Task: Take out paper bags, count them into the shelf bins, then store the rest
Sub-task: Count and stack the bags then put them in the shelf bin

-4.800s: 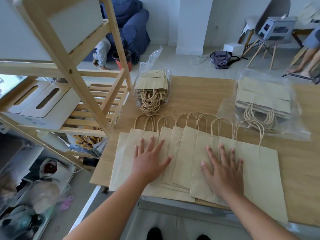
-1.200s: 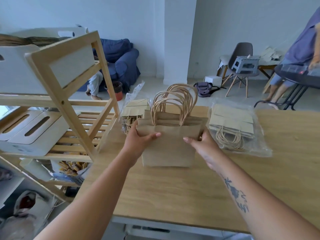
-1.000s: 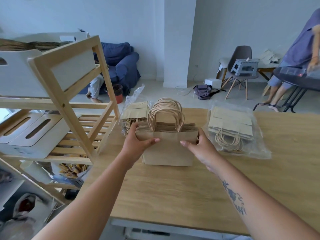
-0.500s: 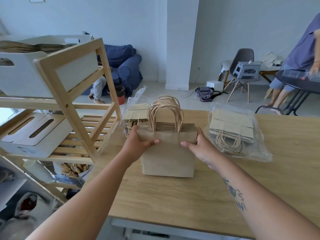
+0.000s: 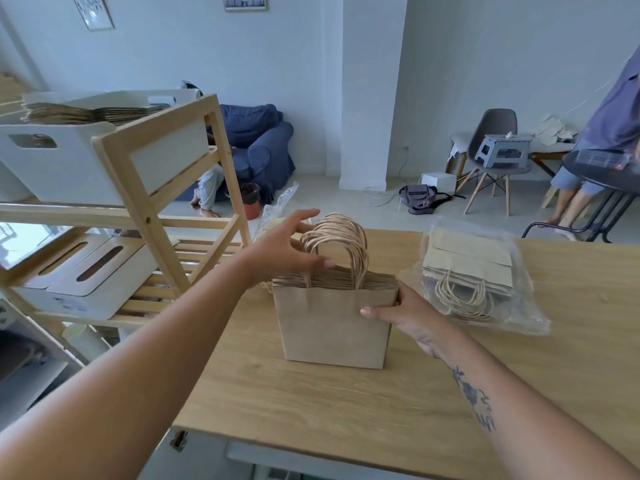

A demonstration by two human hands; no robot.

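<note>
A stack of brown paper bags (image 5: 332, 323) stands upright on its bottom edge on the wooden table (image 5: 346, 410), twine handles (image 5: 337, 244) up. My right hand (image 5: 401, 313) grips the stack's right edge, thumb on the front face. My left hand (image 5: 284, 251) is off the stack, fingers spread beside the handles, thumb near their base. A white bin (image 5: 69, 161) on the shelf's top level holds flat brown bags (image 5: 86, 112).
A plastic-wrapped pack of bags (image 5: 474, 278) lies right of the stack; another plastic pack (image 5: 280, 202) is mostly hidden behind my left hand. The wooden shelf (image 5: 149, 216) stands left of the table, with white bins (image 5: 79, 271) on its middle level. A person (image 5: 609, 133) sits far right.
My left hand has let go of the stack's left edge and risen toward the handles. Right hand keeps its hold; the stack stays standing on the table.
</note>
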